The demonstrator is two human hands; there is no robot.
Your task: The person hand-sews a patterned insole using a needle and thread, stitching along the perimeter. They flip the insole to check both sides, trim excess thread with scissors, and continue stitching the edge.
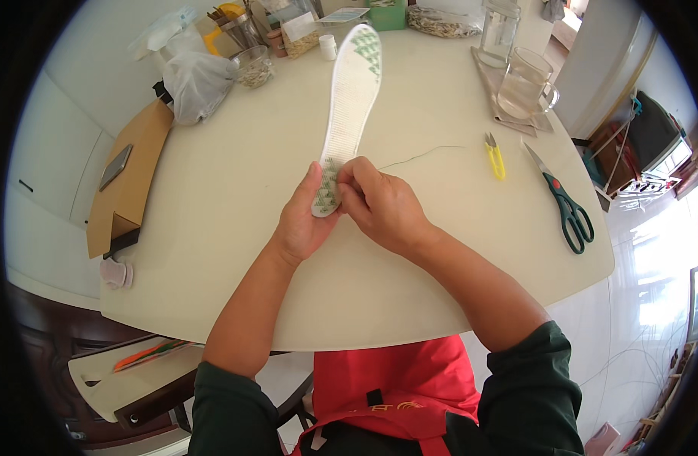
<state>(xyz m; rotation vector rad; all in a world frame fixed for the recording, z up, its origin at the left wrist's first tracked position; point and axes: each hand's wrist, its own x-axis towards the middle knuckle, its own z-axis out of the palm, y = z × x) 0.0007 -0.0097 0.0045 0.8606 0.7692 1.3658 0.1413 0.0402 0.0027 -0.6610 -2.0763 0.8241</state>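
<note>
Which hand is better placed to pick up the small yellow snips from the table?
Probably the right hand. The yellow snips lie on its side of the table, and the left hand supports the insole from below.

1. Your single view comes from the head camera, the left of the pair you wear, looking steeply down from above your own chest.
2. It faces forward across the round cream table [235, 175], whose far edge bends with the fisheye rim.
3. It sits close: your left hand [302, 220] and right hand [383, 205] fill the centre, forearms entering from the lower edge.
4. No second view is here, so nothing overlaps.
</note>
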